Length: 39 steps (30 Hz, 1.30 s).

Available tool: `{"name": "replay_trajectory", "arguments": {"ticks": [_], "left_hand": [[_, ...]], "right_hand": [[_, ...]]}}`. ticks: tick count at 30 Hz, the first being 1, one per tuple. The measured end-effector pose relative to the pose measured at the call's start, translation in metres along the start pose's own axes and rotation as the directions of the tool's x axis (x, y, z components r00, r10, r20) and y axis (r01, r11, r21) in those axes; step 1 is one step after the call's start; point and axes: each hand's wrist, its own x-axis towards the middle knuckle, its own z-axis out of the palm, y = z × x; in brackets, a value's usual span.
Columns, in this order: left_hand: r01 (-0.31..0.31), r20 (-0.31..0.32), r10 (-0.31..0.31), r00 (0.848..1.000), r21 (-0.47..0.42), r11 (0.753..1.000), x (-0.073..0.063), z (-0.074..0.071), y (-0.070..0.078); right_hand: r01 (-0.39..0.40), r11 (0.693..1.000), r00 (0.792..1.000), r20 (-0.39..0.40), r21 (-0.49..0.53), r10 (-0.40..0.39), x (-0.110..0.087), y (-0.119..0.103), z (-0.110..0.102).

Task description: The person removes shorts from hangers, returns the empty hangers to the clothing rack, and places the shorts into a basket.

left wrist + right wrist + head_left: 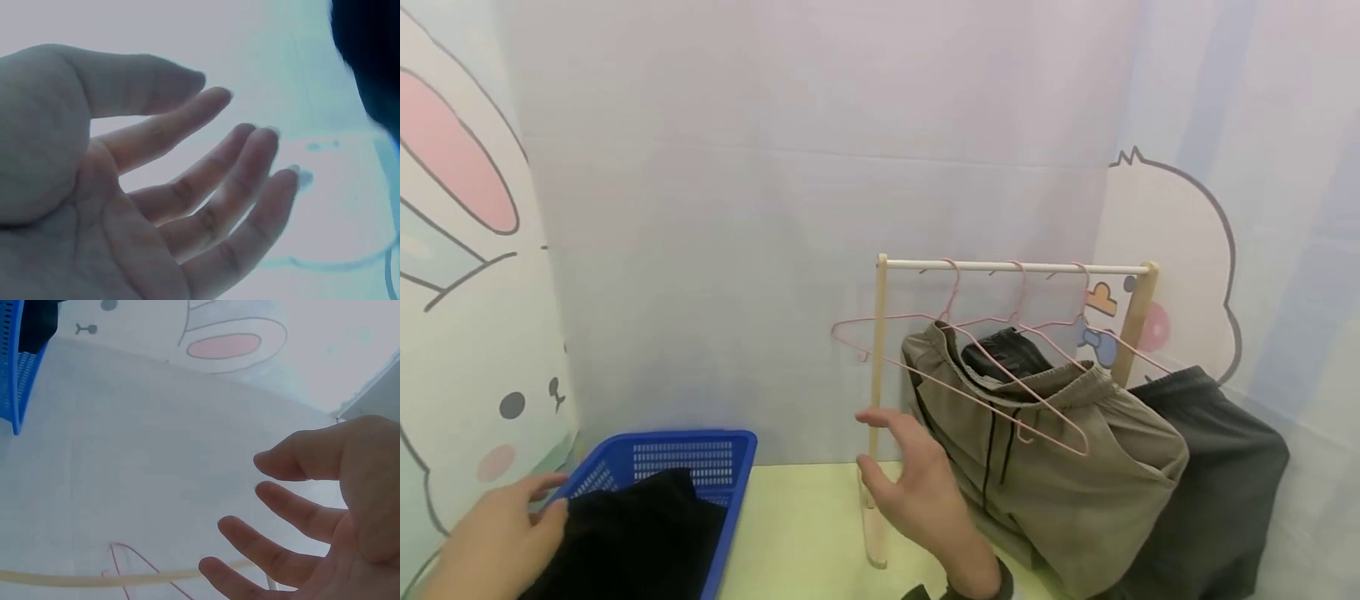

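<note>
My left hand [505,533] hovers at the left rim of a blue plastic basket [741,467], its fingers relaxed and apart. Inside that basket lies a heap of black cloth [640,525]. The left wrist view shows the same hand [169,175] with nothing in its palm. In front of the rack's near post, my right hand [917,483] is raised with thumb and fingers spread; the right wrist view shows this hand [312,519] holding nothing. Right of it, khaki shorts [1075,467] with a dark drawstring hang by a pink wire hanger [985,408].
A small rack with a white rail [977,266] and wooden posts [877,367] stands on the pale yellow table [797,517]. Dark grey shorts [1225,467] hang behind the khaki pair. Several pink hangers share the rail. Printed cloth walls [700,250] enclose the table.
</note>
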Motion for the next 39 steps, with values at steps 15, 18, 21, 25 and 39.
{"name": "replay_trajectory", "arguments": {"ticks": [15, 18, 21, 25, 39], "left_hand": [[-0.108, -0.088, 0.094, 0.992, -0.173, 0.979, -0.001, 0.063, 0.135], [-0.152, -0.081, 0.137, 0.987, -0.216, 0.965, -0.001, 0.075, 0.16], [-0.19, -0.077, 0.177, 0.981, -0.242, 0.951, 0.001, 0.089, 0.18], [-0.226, -0.065, 0.217, 0.974, -0.275, 0.935, 0.008, 0.11, 0.199], [-0.373, -0.201, 0.321, 0.925, -0.333, 0.866, 0.034, 0.17, 0.242]], "right_hand": [[-0.119, 0.974, 0.927, -0.374, -0.194, 0.039, -0.018, 0.038, -0.131], [-0.196, 0.948, 0.887, -0.458, -0.252, 0.062, -0.023, 0.047, -0.155], [-0.223, 0.928, 0.844, -0.536, -0.3, 0.029, -0.029, 0.059, -0.173], [-0.21, 0.911, 0.812, -0.582, -0.354, -0.039, -0.036, 0.077, -0.191], [-0.24, 0.864, 0.885, -0.465, -0.442, 0.008, -0.05, 0.127, -0.223]]}}
